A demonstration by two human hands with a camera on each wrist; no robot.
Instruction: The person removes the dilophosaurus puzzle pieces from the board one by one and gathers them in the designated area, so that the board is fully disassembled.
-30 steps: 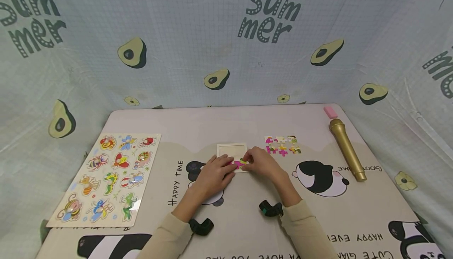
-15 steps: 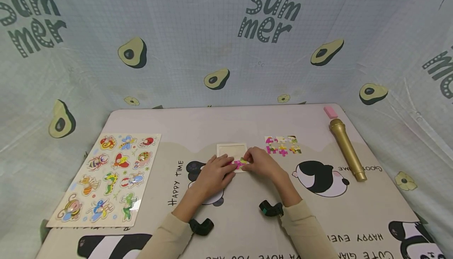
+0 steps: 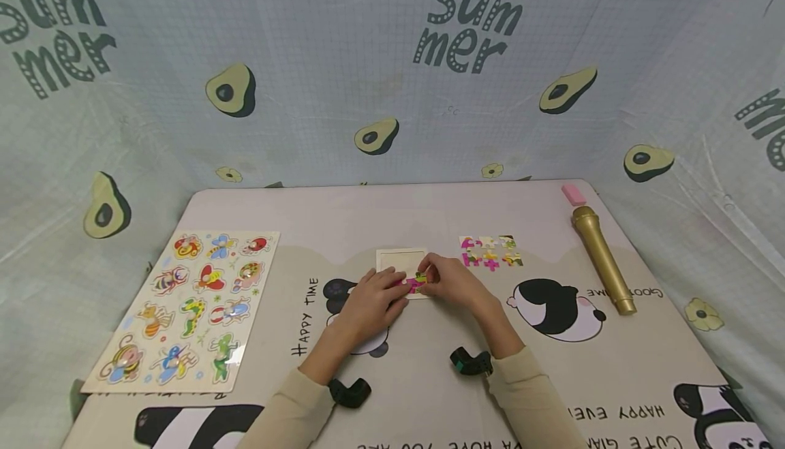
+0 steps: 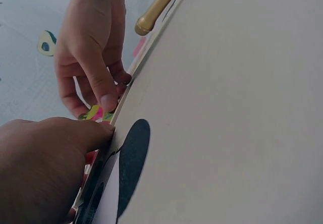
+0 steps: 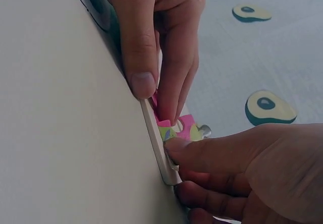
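A small cream puzzle tray (image 3: 392,252) lies mid-table, with pink pieces in its near right part. My left hand (image 3: 371,302) holds the tray's near edge, its thumb on the outer side and a finger on the pink pieces (image 5: 187,125) inside. At the tray's near right corner, my right hand (image 3: 456,284) pinches a pink and green puzzle piece (image 5: 166,132) between thumb and fingers. The piece sits tilted beside the laid ones, partly hidden by the fingertips. Several loose puzzle pieces (image 3: 490,257) lie in rows to the right of the tray.
On the left lies a big sticker-like board (image 3: 202,306) with cartoon insects. A gold microphone-shaped tube (image 3: 602,258) and a pink block (image 3: 574,195) stand along the right side. Patterned cloth (image 3: 306,60) encloses the table's back and sides.
The right fingertips have shifted slightly at the tray's corner, and the pinched piece shows at a changed tilt. My left hand stays in place on the tray.
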